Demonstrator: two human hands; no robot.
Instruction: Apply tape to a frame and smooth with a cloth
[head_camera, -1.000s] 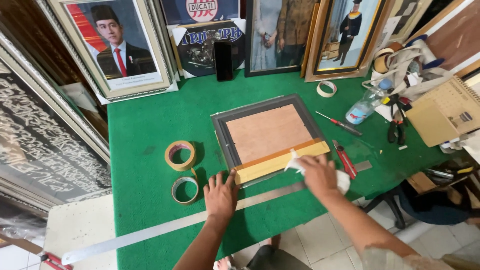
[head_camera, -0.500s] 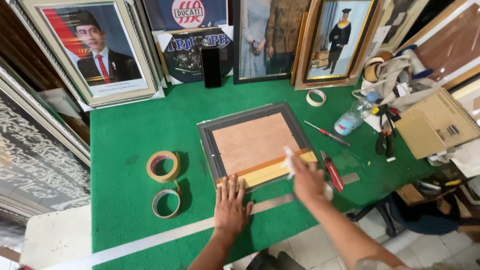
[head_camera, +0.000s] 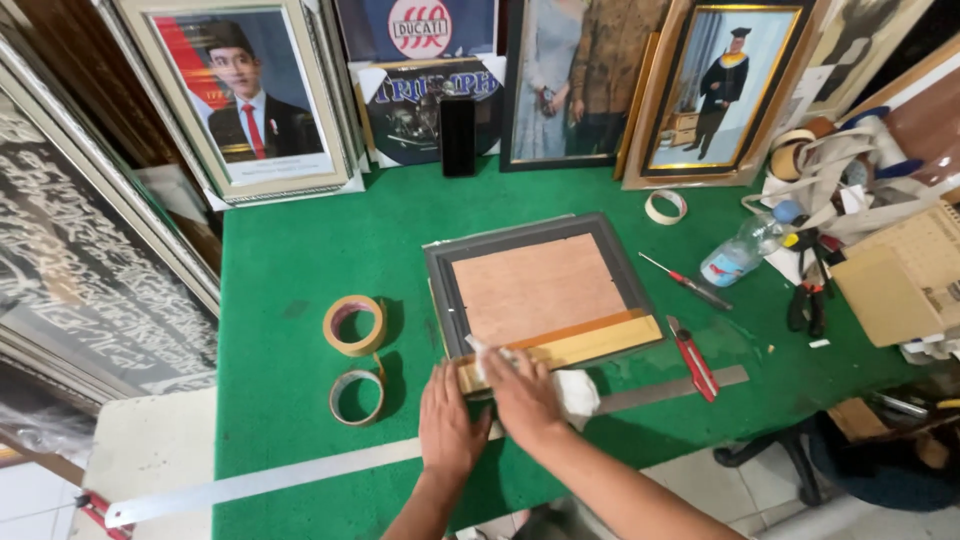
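1. Head view: the left hand (head_camera: 452, 425) lies flat, fingers spread and holding nothing, pressing on the near edge of the wooden strip (head_camera: 565, 350) and the long metal ruler (head_camera: 400, 460). The right hand (head_camera: 522, 392) has its fingers curled over a white cloth (head_camera: 572, 388), which it presses onto the near left end of the strip.
2. Head view: the strip lies across the near rail of the grey picture frame (head_camera: 540, 290), which rests face down in the middle of the green table (head_camera: 290, 260) with its brown backing board (head_camera: 535, 288) showing.
3. Head view, risks: both hands crowd one corner, so a hard wipe could, I judge, push the strip off the rail or skew the frame. The ruler juts past the near left table edge and could tip or swing if a forearm knocks it. A red utility knife (head_camera: 693, 358) lies just right of the cloth; I cannot tell whether its blade is out, and a rightward wipe might catch it.
4. Head view, room: two tape rolls (head_camera: 356, 360) sit left of the frame with bare green between. A screwdriver (head_camera: 688, 281) and plastic bottle (head_camera: 738, 254) lie to the right, with clutter beyond. Framed portraits (head_camera: 250, 100) lean along the far edge. The near edge is close under the wrists, leaving little room there.
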